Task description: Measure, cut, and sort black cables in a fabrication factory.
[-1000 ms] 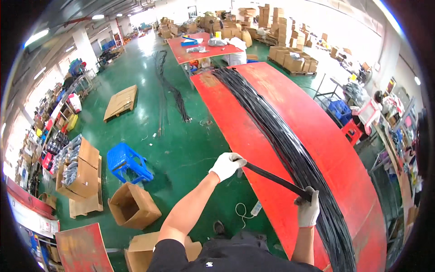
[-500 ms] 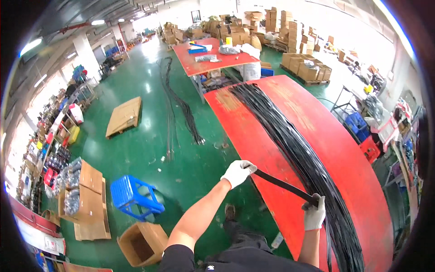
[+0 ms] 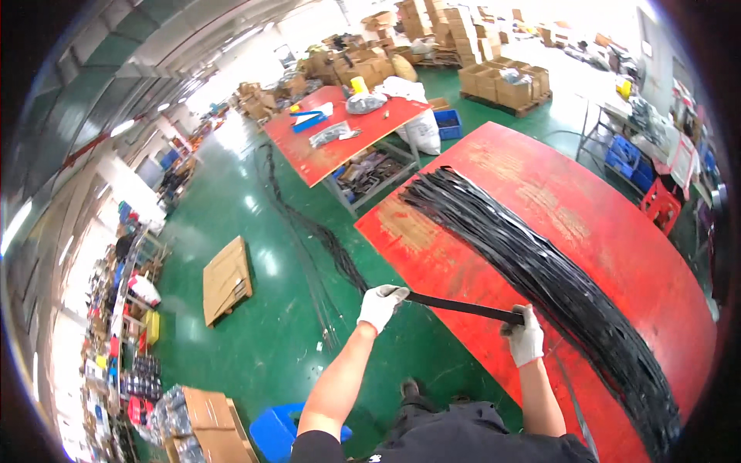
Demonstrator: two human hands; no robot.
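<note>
A flat black strip (image 3: pixel 463 307) is stretched between my two white-gloved hands, over the near left edge of the red table (image 3: pixel 432 270). My left hand (image 3: pixel 381 305) pinches its left end, out past the table edge above the green floor. Closed round the strip farther right is my right hand (image 3: pixel 525 336), and a loose length hangs from that side toward the lower edge. Just right of it, a long thick bundle of black strips (image 3: pixel 540 270) lies lengthwise along the table.
Another red table (image 3: pixel 309 158) holds bags and a blue tray. On the floor to the left lie long dark strands (image 3: pixel 324 239) and a flat cardboard piece on a pallet (image 3: pixel 226 279). A blue stool (image 3: pixel 282 432) and a carton of bagged parts (image 3: pixel 208 417) stand at lower left.
My view has turned and shifted, so the tables and floor items appear in different places. Both hands keep hold of the strip, which now lies closer to level.
</note>
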